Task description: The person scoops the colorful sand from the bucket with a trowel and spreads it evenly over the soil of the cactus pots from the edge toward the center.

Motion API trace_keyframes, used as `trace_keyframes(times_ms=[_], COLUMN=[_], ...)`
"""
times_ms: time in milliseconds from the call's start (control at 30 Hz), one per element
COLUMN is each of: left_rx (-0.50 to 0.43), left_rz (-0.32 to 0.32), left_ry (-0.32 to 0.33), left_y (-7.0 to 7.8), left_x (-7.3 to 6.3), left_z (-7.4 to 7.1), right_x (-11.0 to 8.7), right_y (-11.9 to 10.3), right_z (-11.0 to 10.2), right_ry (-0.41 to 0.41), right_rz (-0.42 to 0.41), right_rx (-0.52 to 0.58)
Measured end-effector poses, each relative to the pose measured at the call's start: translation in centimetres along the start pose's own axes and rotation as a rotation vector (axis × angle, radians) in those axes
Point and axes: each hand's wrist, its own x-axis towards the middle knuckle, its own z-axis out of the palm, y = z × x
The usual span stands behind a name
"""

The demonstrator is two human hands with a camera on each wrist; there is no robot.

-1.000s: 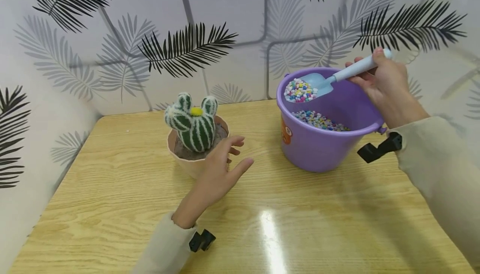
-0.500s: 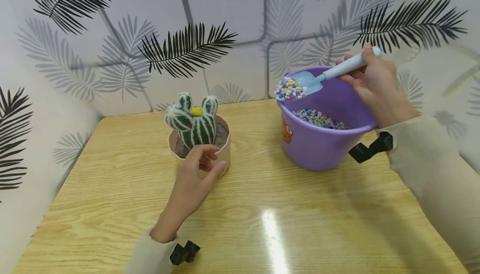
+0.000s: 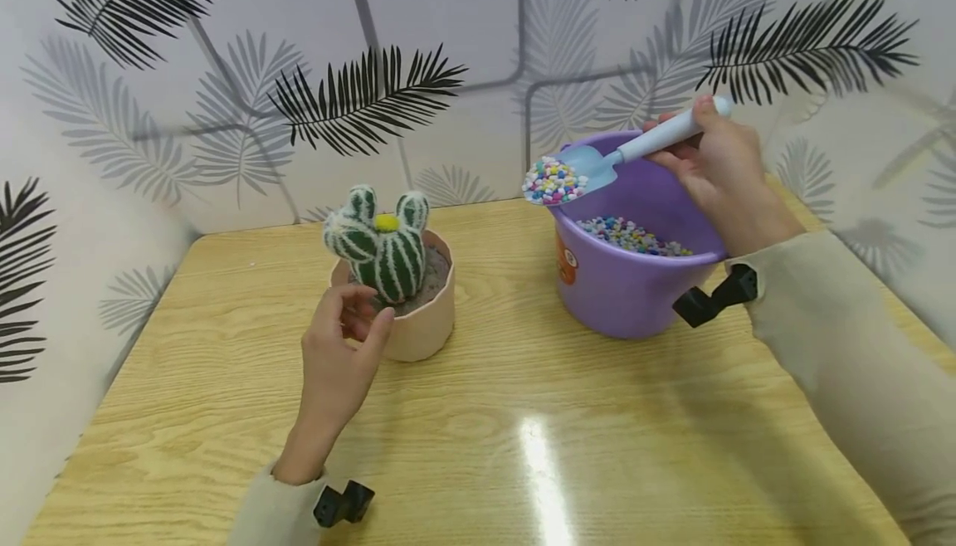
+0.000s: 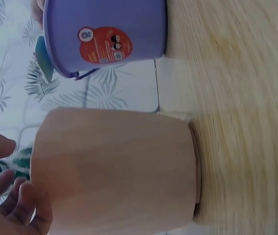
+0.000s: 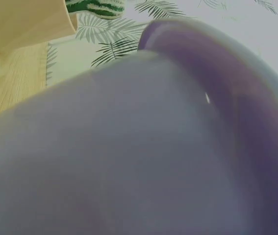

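Observation:
My right hand (image 3: pixel 724 168) grips the handle of a light blue toy shovel (image 3: pixel 660 136), its blade heaped with small multicoloured pebbles (image 3: pixel 554 181). The shovel's tip sticks out past the left rim of a purple bucket (image 3: pixel 620 297), which holds more pebbles (image 3: pixel 631 235). To the left, a plush green cactus (image 3: pixel 396 265) with white stripes and a yellow top stands in grey soil inside a peach pot (image 3: pixel 421 334). My left hand (image 3: pixel 334 355) is at the pot's front-left rim, fingers loosely bent and thumb apart; in the left wrist view its fingertips (image 4: pixel 26 193) overlap the rim.
Both containers stand on a wood-grain table (image 3: pixel 463 446), toward its back edge. Behind rises a pale wall (image 3: pixel 478 15) with leaf patterns. The bucket's side fills most of the right wrist view. A black clip-like device (image 3: pixel 343 504) sits at the left cuff.
My right hand has carried the loaded shovel leftward, from over the bucket to beyond its left rim. My left hand has moved left across the pot's front to its left side.

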Motion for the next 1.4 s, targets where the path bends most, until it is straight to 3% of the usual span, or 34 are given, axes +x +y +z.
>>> trace_keyframes(times_ms=[133,367,467,633,800,1000,1267,1400], left_rx=[0.043,-0.023,-0.088,-0.163,-0.188,-0.189,-0.173,-0.15], left_rz=[-0.054,-0.19,-0.252,-0.341,-0.344,-0.311,-0.323,-0.324], left_ry=[0.047,0.011,-0.058,-0.231,-0.351,-0.441,-0.544,-0.563], left_y=[-0.9,-2.1,-2.7,-3.7,-4.7,-5.4,-6.2,-6.2], left_x=[0.2,0.7,1.1,1.9,2.7,3.6,4.4,4.4], left_z=[-0.3,-0.6,-1.0,-1.6,-2.0,-2.5,-2.8,-2.7], right_x=[-0.3,-0.7,-1.0,-1.5,-1.9,-2.1,-2.4,-2.6], right_y=[0.6,1.6,2.0,2.6,3.0,3.4,3.9,4.0], right_z=[0.5,1.3,1.7,2.3,2.6,2.9,3.3,3.4], right_ry=[-0.009,-0.023,-0.024,-0.031,-0.034,-0.022,-0.008,-0.008], right_rz=[0.008,0.044,0.05,0.063,0.062,0.066,0.069,0.064], right_rx=[-0.019,0.015,0.029,0.03,0.025,0.012,-0.007,-0.013])
